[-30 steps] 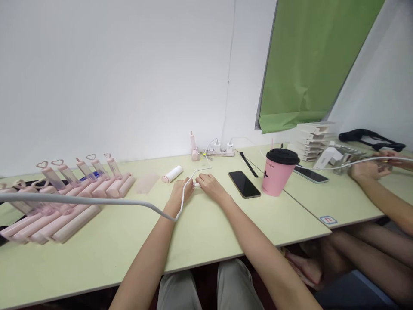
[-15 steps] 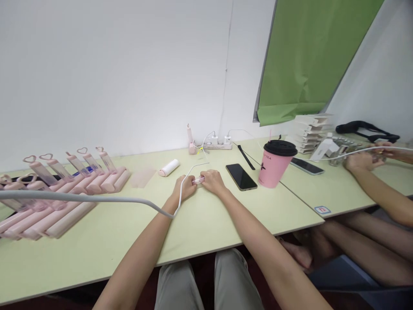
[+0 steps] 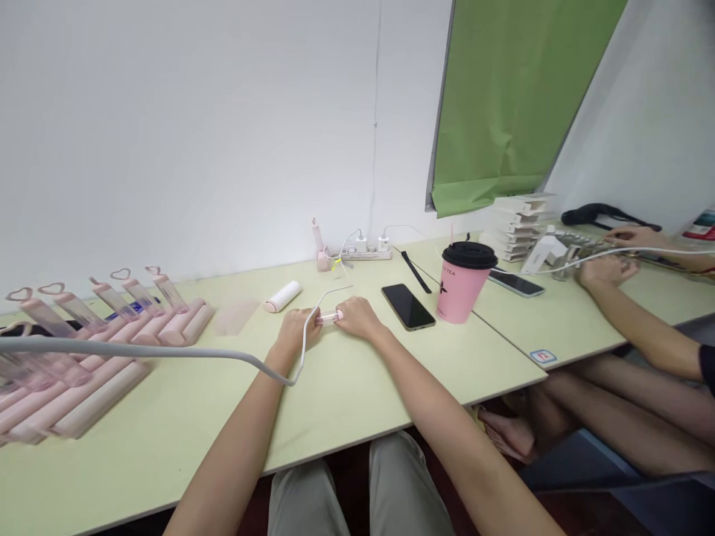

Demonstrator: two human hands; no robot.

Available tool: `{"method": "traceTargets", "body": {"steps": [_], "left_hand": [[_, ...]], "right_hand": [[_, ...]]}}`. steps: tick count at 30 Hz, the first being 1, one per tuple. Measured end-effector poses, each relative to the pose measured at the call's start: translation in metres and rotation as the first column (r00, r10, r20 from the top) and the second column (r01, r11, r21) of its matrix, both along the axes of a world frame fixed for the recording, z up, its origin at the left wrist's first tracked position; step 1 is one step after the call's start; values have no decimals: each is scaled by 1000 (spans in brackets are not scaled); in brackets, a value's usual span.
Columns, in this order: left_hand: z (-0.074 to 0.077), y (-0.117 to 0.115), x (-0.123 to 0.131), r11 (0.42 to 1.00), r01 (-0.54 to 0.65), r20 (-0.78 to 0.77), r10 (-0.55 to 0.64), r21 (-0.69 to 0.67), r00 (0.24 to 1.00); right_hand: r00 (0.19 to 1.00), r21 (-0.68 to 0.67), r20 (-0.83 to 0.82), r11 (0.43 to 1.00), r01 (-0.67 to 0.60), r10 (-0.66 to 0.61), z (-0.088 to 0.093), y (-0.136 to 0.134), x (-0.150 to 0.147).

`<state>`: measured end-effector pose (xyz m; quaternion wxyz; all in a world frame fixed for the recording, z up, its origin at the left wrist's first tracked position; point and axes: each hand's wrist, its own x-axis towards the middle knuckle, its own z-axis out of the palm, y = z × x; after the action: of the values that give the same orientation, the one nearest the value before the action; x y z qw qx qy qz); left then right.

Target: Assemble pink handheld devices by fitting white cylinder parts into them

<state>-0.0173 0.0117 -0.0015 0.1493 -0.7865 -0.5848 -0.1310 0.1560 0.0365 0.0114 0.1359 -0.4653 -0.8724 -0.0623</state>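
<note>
My left hand [image 3: 296,333] and my right hand [image 3: 359,317] rest low over the table, close together. Between them lies a clear tube with pink ends [image 3: 328,318], the fingers of each hand closed on one end of it. Its ends are partly hidden by my fingers. Just beyond my left hand is a white cylinder with a pink end [image 3: 283,296], lying on its side. A black phone [image 3: 408,306] sits to the right of my right hand. A thin pale cable [image 3: 302,365] crosses in front of my left wrist.
At the left stand several clear tubes with pink caps [image 3: 115,301] among pink cylinders [image 3: 100,394]. A pink cup [image 3: 461,290] with a black lid is on the right. Behind are a power strip [image 3: 366,254] and stacked white boxes [image 3: 519,223]. A co-worker's hand [image 3: 606,269] works farther right.
The view has turned a little to the right, so things sit farther left. More of the clear tube shows between my hands, which both still hold it. The co-worker's far hand has shifted.
</note>
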Motion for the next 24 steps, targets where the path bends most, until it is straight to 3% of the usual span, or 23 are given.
{"method": "traceTargets", "body": {"steps": [5, 7, 9, 11, 15, 18, 21, 24], "left_hand": [[-6, 4, 1, 1000, 14, 181, -15, 8, 983], [-3, 7, 1, 990, -100, 376, 58, 94, 925], [0, 9, -1, 946, -275, 549, 140, 172, 824], [2, 9, -6, 931, -334, 570, 196, 148, 798], [-9, 9, -15, 976, -217, 389, 207, -20, 898], [-18, 11, -7, 998, -59, 401, 61, -17, 914], [-20, 16, 5, 989, 145, 545, -118, -7, 830], [-18, 21, 2, 983, 137, 647, -182, 119, 741]], "right_hand": [[989, -76, -146, 996, -47, 35, -9, 7, -7], [951, -114, -307, 991, -66, 28, -10, 9, -13], [897, -142, -442, 987, -70, 0, -9, 10, -18], [880, -178, -470, 984, -30, -59, -8, 9, -19], [932, -108, -324, 985, 136, -164, -11, 8, -5], [947, -41, -253, 980, 195, -199, -14, 11, 9], [953, 17, -275, 990, 139, -129, -15, 12, 11], [971, 53, -234, 998, -44, 55, -17, 11, 4]]}}
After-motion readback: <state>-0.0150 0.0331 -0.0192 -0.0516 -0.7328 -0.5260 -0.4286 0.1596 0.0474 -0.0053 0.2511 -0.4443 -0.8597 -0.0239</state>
